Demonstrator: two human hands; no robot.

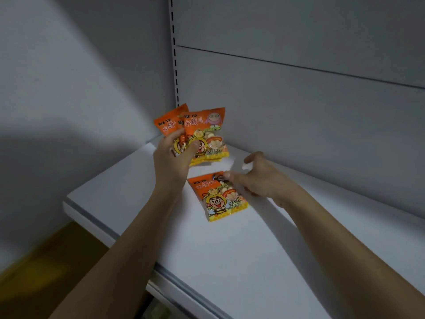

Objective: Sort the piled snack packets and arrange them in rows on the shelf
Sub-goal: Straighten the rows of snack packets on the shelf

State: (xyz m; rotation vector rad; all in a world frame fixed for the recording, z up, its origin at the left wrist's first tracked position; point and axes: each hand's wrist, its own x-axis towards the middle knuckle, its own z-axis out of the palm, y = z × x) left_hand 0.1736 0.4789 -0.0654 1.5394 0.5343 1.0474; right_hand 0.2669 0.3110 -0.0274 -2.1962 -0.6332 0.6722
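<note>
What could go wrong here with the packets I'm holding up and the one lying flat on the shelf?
The left hand grips several upright orange packets at once near the back corner; they may fan out or topple when released. The right hand touches the top edge of the flat packet, which lies askew, so it could slide on the smooth shelf and spoil the row.

We note a grey back panel point(299, 116) behind the display unit, crossed by 1 thin horizontal seam point(299, 65) running slightly downhill to the right. A slotted white upright point(174, 51) stands at the panel's left edge, its row of dark slots vertical. Left of it we see a plain grey wall point(69, 88) with a broad shadow. Brown flooring point(46, 254) shows at lower left, blurred.
</note>
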